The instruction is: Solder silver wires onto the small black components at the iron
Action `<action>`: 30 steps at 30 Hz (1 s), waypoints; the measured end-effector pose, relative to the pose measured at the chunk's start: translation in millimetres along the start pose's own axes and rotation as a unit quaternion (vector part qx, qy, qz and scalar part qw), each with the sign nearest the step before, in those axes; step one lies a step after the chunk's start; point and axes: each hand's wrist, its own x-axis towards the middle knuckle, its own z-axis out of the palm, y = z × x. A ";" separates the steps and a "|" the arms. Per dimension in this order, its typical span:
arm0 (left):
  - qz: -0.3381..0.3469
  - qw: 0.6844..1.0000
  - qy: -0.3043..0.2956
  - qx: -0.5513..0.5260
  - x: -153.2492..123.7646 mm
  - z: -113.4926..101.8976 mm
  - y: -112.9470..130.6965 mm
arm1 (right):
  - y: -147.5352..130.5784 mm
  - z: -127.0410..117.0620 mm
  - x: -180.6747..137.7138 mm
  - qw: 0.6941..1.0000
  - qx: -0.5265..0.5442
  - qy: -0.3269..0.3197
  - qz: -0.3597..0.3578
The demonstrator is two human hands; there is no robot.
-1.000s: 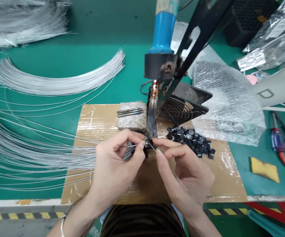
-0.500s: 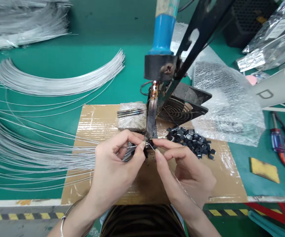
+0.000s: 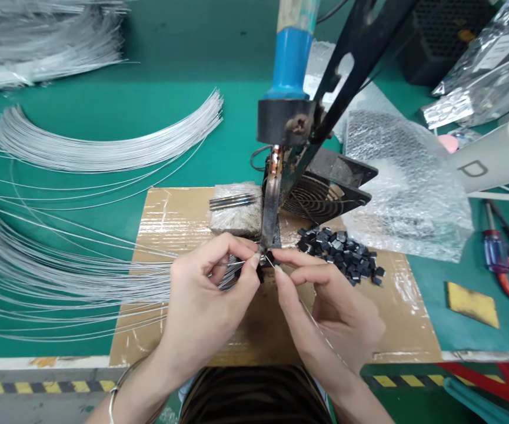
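A soldering iron (image 3: pixel 272 197) with a blue handle is clamped upright, its tip pointing down between my hands. My left hand (image 3: pixel 212 294) is closed, thumb and forefinger pinching a thin grey wire (image 3: pixel 236 262) beside the tip. Close on the other side, my right hand (image 3: pixel 329 306) is closed on a strand of solder wire (image 3: pixel 313 321), which crosses the palm and reaches up to the tip. A small dark piece (image 3: pixel 270 257) lies at the right fingertips; whether they grip it cannot be made out. The fingers partly hide the joint.
Many loose grey wires (image 3: pixel 82 277) fan out leftward, with a wire bundle (image 3: pixel 108 147) behind. Small black connectors (image 3: pixel 345 253) are heaped on the cardboard (image 3: pixel 395 318). A fan (image 3: pixel 325 188) stands behind the iron. A yellow sponge (image 3: pixel 472 303), screwdriver (image 3: pixel 496 247) and bubble wrap (image 3: pixel 404 176) lie rightward.
Both hands stay at the iron's tip, almost unmoved. The right thumb and the solder wire have shifted very slightly to the left.
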 end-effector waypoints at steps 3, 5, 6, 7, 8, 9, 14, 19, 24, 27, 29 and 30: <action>0.001 1.000 0.002 0.007 -1.0 -0.2 0.3 | 0.1 -0.8 -0.2 1.000 -0.006 -0.004 -0.006; -0.001 1.000 0.002 0.008 -1.2 0.1 0.1 | 0.1 -1.2 -0.2 1.000 -0.007 -0.005 -0.007; -0.003 1.000 0.002 0.008 -1.0 0.3 -0.1 | 0.2 -1.3 -0.2 1.000 -0.007 -0.005 -0.008; -0.005 1.000 0.002 0.009 -0.7 0.6 -0.3 | 0.2 -1.3 -0.1 1.000 -0.008 -0.005 -0.008; -0.007 1.000 0.001 0.010 -0.3 0.8 -0.4 | 0.2 -1.1 0.0 1.000 -0.009 -0.003 -0.009; -0.009 1.000 0.001 0.013 0.2 1.0 -0.5 | 0.2 -0.8 0.1 1.000 -0.010 -0.002 -0.009; -0.005 1.000 0.001 0.014 1.4 1.6 0.2 | 0.0 0.5 0.4 1.000 -0.003 0.005 -0.009; 0.002 1.000 0.003 0.018 0.7 1.8 -0.5 | 0.5 0.2 0.6 1.000 -0.008 0.003 -0.017; 0.002 1.000 0.000 0.021 1.1 1.1 -2.5 | 0.9 0.3 0.2 1.000 -0.014 0.001 -0.021; 0.007 1.000 0.002 0.023 0.3 0.4 -2.9 | 0.8 0.8 0.1 1.000 -0.012 0.003 -0.022; 0.011 1.000 0.003 0.025 -0.6 0.1 -3.1 | 0.8 1.0 0.3 1.000 -0.010 0.004 -0.023; 0.011 1.000 0.004 0.025 -0.9 0.1 -3.2 | 0.8 1.0 0.4 1.000 -0.009 0.004 -0.026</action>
